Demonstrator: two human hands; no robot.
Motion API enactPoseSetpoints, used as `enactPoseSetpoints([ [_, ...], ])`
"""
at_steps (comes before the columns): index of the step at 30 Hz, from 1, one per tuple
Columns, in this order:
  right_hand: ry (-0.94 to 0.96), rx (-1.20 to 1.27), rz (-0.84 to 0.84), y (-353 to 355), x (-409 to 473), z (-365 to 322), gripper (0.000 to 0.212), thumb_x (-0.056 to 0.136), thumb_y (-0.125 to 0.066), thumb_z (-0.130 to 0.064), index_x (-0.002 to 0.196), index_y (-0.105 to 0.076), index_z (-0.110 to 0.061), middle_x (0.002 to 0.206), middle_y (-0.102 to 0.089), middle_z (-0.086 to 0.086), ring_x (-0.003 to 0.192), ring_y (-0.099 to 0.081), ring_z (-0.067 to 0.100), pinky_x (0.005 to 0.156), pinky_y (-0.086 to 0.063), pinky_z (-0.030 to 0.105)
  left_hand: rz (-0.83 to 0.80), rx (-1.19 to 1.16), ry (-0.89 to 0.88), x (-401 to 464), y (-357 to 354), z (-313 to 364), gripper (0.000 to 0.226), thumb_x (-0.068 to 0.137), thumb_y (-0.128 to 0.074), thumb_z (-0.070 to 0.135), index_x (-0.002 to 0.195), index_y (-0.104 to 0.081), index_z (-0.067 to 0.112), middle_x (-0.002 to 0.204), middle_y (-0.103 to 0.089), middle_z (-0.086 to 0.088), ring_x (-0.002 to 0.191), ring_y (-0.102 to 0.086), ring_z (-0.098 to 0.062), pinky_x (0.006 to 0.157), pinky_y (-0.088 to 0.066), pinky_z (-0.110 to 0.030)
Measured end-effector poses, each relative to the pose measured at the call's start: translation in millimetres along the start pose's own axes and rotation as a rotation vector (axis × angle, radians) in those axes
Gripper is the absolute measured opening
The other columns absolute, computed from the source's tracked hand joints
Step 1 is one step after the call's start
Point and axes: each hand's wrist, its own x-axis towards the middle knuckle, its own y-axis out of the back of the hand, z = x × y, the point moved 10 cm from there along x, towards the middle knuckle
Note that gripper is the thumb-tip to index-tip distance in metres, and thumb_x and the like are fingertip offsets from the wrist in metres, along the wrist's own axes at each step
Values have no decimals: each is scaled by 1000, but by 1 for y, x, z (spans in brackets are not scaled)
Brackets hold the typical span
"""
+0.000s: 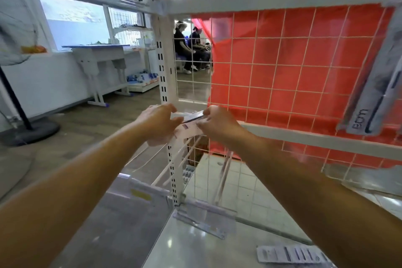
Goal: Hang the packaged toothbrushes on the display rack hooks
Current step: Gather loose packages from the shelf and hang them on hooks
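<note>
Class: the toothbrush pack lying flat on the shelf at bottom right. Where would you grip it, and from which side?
Pinch a short end of the pack from above. It lies flat with its long side across the shelf, so only edges can be pinched.

Glossy shelf [195, 246] bears one flat toothbrush pack [289, 254].

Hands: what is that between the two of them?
In the head view, a toothbrush pack spans the gap between the left hand and right hand; both pinch it by its ends.

Bright window daylight, motion-blurred, bowed edges.
</note>
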Motion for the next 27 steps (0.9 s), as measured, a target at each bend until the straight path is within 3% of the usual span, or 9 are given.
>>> enactPoseSetpoints([
  [3,174,-233,-14,-16,10,-15,35,90,-55,-14,125,-55,-9,124,-57,12,113,-53,28,95,-48,38,-95,-49,47,15,-16,-6,49,96,-45,47,135,-43,18,97,-56,-1,72,-53,-9,55,-38,-19],
  [7,322,-377,-74,-41,15,-19,32,91,-50,-11,122,-55,-18,119,-57,5,112,-51,26,97,-45,44,-216,-20,-27,29,-39,-6,46,97,-40,49,122,-56,14,104,-63,-4,87,-61,-15,62,-42,-17],
  [10,351,-444,-52,-45,16,-14,32,89,-49,-7,118,-55,-20,118,-58,3,110,-50,23,93,-44,42,-215,-25,-10,33,-39,-9,44,98,-39,50,112,-61,15,98,-65,-3,81,-59,-13,61,-40,-19],
  [17,376,-401,60,-35,13,-19,35,87,-53,-5,109,-69,-27,107,-70,3,102,-59,28,88,-50,45,-110,81,-29,25,-25,-7,27,99,-44,35,111,-61,16,89,-63,-3,68,-54,-12,54,-40,-18],
  [21,433,-334,118,-24,4,-27,33,88,-50,0,103,-74,-17,99,-72,9,96,-62,29,86,-51,40,-91,10,-21,18,-14,-11,28,96,-50,39,100,-63,14,77,-58,1,64,-51,-11,53,-38,-17],
  [24,486,-335,223,-4,-7,-39,24,87,-56,1,102,-73,-9,102,-71,13,101,-59,31,92,-43,36,-46,-82,-23,8,3,-7,27,96,-51,39,85,-61,16,73,-56,0,61,-50,-12,53,-39,-19],
  [27,516,-289,292,18,-22,-45,20,89,-58,-1,103,-71,-8,107,-68,10,106,-52,29,86,-28,23,-8,-196,-47,-8,21,2,22,96,-53,34,93,-62,14,76,-58,-2,59,-50,-12,50,-41,-18],
])
